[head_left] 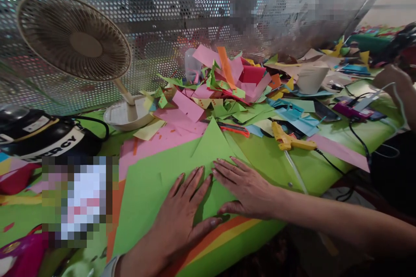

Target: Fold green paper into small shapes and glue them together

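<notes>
A large light green paper (143, 194) lies on a stack of orange, yellow and pink sheets near the table's front edge. On top of it is a green piece folded to a point (212, 138) at its far end. My left hand (182, 212) rests flat on the green paper, fingers spread and pointing away. To its right, my right hand (242, 188) presses flat on the folded piece, fingers stretched toward the upper left. The fingertips of the two hands are close together. Neither hand grips anything.
Behind lie a heap of paper scraps (188, 106), an orange-red cutter (234, 129) and a yellow glue gun (286, 138) with its cord. A fan (86, 43) stands back left, near a black bag (48, 134). Another person's arm (398, 88) is at the right.
</notes>
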Action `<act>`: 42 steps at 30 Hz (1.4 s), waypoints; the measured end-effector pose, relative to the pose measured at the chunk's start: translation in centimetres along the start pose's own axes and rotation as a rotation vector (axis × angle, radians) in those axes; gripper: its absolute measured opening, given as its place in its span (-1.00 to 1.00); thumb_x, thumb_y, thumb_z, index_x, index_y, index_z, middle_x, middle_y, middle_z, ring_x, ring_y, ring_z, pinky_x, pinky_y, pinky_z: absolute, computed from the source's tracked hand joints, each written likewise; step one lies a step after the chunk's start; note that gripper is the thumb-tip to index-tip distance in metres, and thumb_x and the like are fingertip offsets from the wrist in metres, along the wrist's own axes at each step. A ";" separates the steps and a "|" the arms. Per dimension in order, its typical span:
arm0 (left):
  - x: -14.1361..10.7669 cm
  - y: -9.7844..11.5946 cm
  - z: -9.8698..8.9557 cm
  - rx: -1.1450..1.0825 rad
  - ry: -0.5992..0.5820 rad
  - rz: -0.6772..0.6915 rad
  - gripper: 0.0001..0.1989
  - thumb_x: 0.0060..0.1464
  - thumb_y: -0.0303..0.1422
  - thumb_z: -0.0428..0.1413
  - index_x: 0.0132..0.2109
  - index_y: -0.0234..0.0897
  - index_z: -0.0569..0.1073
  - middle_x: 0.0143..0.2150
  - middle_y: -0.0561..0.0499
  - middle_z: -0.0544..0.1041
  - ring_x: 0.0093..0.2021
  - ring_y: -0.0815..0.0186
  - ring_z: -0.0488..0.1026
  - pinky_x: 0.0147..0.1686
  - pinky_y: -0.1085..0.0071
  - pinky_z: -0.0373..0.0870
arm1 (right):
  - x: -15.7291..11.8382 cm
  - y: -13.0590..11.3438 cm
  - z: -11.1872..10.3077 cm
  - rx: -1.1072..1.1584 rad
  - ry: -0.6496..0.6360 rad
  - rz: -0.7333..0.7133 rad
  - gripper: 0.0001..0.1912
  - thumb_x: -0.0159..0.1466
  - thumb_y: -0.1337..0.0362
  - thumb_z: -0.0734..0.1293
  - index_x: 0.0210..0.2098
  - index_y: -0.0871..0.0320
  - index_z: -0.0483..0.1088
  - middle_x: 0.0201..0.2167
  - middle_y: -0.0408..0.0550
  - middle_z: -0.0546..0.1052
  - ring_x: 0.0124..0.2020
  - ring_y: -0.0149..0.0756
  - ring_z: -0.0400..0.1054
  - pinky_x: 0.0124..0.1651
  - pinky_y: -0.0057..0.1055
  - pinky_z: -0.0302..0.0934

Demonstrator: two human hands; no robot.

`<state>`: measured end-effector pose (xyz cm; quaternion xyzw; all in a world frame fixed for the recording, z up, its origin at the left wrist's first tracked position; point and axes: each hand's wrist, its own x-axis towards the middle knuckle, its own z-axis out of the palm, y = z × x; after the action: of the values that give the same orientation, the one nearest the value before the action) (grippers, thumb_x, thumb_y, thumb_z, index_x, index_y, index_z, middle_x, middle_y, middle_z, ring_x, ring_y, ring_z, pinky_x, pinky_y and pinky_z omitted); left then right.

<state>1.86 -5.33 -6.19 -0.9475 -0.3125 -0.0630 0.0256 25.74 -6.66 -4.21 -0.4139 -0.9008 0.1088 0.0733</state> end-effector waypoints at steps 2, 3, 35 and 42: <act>0.0 0.0 -0.1 -0.009 -0.016 -0.004 -0.18 0.15 0.15 -0.17 0.37 -0.28 -0.03 0.39 -0.22 0.03 0.34 0.02 0.04 0.24 0.03 -0.05 | 0.0 0.0 -0.1 0.016 -0.001 0.006 -0.15 0.29 -0.22 0.05 0.30 0.33 0.08 0.33 0.20 0.07 0.37 -0.07 -0.17 0.38 -0.01 -0.29; 0.0 0.0 -0.1 -0.013 -0.023 -0.005 -0.19 0.16 0.14 -0.17 0.37 -0.29 -0.02 0.39 -0.22 0.03 0.34 0.02 0.04 0.25 0.03 -0.06 | -0.1 0.0 -0.1 0.022 0.001 0.009 -0.15 0.28 -0.22 0.06 0.30 0.33 0.08 0.33 0.20 0.07 0.37 -0.07 -0.17 0.38 0.00 -0.28; -4.5 -2.1 -1.9 -0.110 -0.110 -0.041 -0.03 0.11 0.18 -0.13 0.39 -0.25 -0.41 0.41 -0.15 -0.11 0.37 0.07 -0.06 0.32 0.10 -0.21 | -1.1 1.7 -4.4 -0.055 0.200 0.235 -0.40 0.34 -0.09 0.08 0.11 0.24 0.33 0.15 0.21 0.38 0.21 0.01 0.19 0.21 -0.04 0.07; -4.5 -2.0 -1.9 -0.052 -0.081 -0.019 0.00 0.09 0.19 -0.11 0.39 -0.32 -0.40 0.40 -0.22 -0.04 0.35 0.03 0.02 0.30 0.09 -0.15 | 7.1 -2.3 -4.6 0.476 -0.242 0.427 -0.56 0.25 -0.03 0.26 -0.59 0.15 0.33 -0.74 -0.17 0.42 -0.68 -0.38 0.35 -0.53 -0.47 0.19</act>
<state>-3.10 -6.52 -4.89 -0.9466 -0.3205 -0.0328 -0.0126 20.52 -2.04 1.13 -0.5484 -0.7455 0.3772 0.0360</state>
